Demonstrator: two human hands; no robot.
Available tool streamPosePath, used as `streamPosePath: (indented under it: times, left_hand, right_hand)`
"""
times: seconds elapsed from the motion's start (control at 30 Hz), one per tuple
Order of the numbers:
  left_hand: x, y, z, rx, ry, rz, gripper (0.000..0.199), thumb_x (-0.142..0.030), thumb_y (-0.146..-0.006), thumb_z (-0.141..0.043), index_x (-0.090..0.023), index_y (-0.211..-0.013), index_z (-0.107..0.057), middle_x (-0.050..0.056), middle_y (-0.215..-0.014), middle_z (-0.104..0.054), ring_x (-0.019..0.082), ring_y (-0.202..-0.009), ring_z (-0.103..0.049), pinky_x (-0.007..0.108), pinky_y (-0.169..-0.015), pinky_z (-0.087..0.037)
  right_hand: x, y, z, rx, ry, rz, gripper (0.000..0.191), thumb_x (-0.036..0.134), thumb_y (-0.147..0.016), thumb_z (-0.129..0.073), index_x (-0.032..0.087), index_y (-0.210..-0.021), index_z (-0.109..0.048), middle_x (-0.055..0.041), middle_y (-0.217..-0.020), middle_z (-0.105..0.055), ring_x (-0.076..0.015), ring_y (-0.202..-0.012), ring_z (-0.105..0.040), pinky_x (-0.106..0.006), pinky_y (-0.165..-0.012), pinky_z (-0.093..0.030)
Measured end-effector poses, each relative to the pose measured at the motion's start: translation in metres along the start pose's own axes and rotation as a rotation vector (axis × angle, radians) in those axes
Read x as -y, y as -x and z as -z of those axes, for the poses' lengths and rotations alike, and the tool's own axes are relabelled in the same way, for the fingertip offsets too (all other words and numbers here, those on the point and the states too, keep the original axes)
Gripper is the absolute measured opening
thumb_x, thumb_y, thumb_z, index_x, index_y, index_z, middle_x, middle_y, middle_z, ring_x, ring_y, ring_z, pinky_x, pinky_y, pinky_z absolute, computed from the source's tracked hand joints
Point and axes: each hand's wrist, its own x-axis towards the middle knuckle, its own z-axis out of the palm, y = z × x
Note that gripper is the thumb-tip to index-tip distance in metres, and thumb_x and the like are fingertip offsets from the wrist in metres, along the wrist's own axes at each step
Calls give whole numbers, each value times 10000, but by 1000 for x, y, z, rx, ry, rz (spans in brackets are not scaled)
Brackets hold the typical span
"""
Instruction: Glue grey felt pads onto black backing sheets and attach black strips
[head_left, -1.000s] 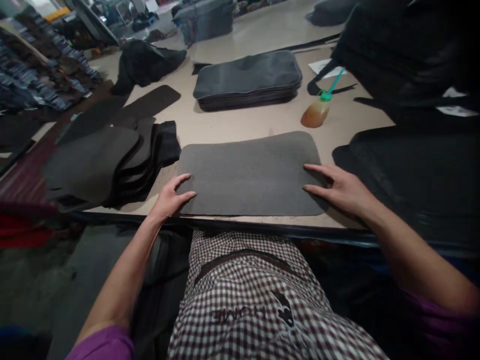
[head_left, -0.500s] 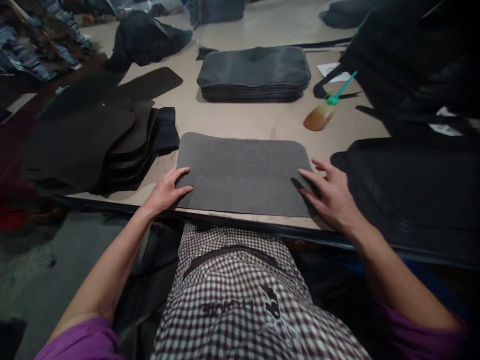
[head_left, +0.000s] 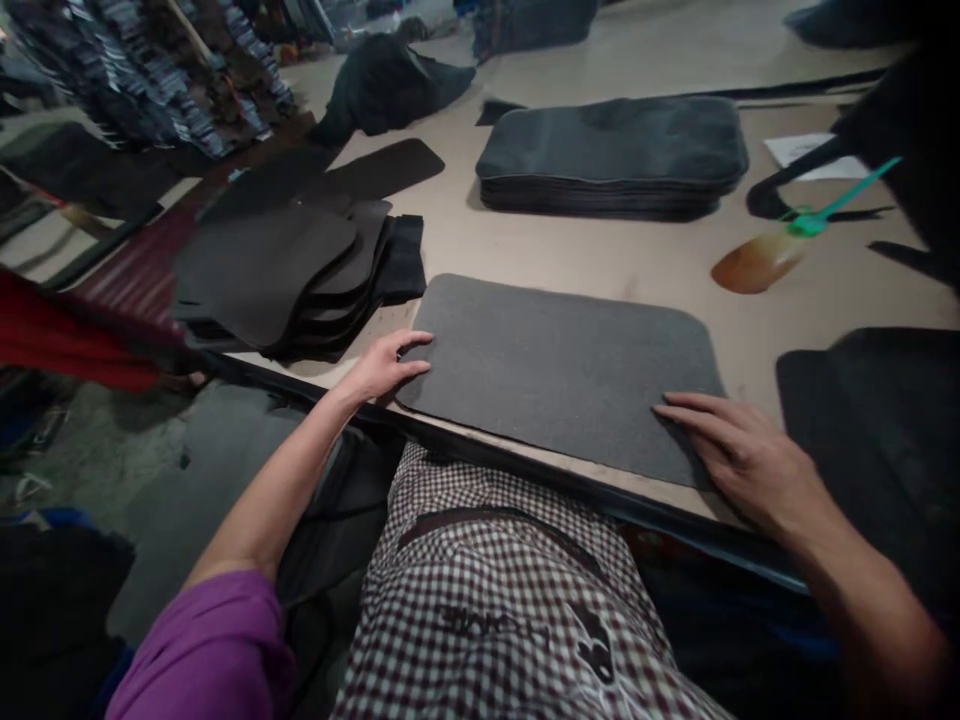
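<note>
A grey flat panel point(head_left: 555, 360) with rounded far corners lies on the table close to its front edge. My left hand point(head_left: 390, 365) touches the panel's left edge, thumb and forefinger apart. On the right end of the panel rests my right hand point(head_left: 739, 445), its fingers stretched out over the surface and nothing gripped. Beyond the panel is a neat stack of dark padded pieces point(head_left: 611, 150). A bottle of amber liquid with a green nozzle point(head_left: 761, 258) lies at the right, past my right hand.
Dark cut sheets point(head_left: 270, 260) are piled at the left by the table's front edge point(head_left: 525, 450). Another dark panel point(head_left: 885, 420) lies at the right. A dark cloth heap point(head_left: 386, 85) and a white paper point(head_left: 814, 155) sit farther back.
The view has turned left, so the table's things appear farther right. The fingers of my right hand are closer together and lie flatter on the panel. My left hand stays at the left edge.
</note>
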Motion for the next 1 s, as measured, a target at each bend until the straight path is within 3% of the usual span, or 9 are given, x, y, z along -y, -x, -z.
streamPosePath:
  times: [0.47, 0.57, 0.73, 0.87, 1.0]
  left_hand:
    - [4, 4, -10, -21, -145, -88, 434, -216, -864, -748, -185, -1287, -654, 96, -1227, -670, 243, -1165, -628, 440, -1060, -489]
    - [2, 8, -13, -57, -242, -111, 410, -246, -878, -732, -213, -1278, -646, 117, -1349, -574, 263, -1252, -576, 467, -1091, -476]
    - [-7, 18, -21, -139, -537, -114, 523, -311, -941, -641, -248, -1441, -499, 165, -1659, -248, 360, -1483, -333, 599, -1156, -371]
    - [-18, 12, -28, -83, -646, -162, 504, -312, -1034, -445, -231, -1528, -388, 170, -1652, -308, 318, -1534, -280, 567, -1188, -333]
    - [-17, -16, -33, -55, -626, -207, 558, -426, -1053, -407, -239, -1570, -306, 152, -1647, -339, 284, -1526, -317, 534, -1200, -341]
  right_hand:
    - [-9, 2, -3, 17, 33, 17, 369, 398, -1056, -378, 327, -1312, -634, -17, -1384, -614, -257, -1202, -594, -443, -1014, -486]
    - [-5, 1, -1, 28, 33, 15, 369, 338, -1054, -379, 306, -1325, -629, -38, -1391, -603, -260, -1216, -583, -453, -1021, -491]
    - [6, -1, -1, -17, 36, -1, 376, 226, -1019, -405, 265, -1303, -650, -92, -1401, -571, -289, -1273, -541, -500, -1055, -486]
    - [13, -1, 3, -18, -5, -45, 416, 139, -982, -405, 267, -1296, -646, -97, -1387, -580, -273, -1264, -551, -492, -1039, -509]
    - [20, -13, 15, -48, 22, -109, 366, 100, -961, -397, 250, -1136, -681, -68, -1302, -652, -252, -1196, -602, -488, -1017, -513]
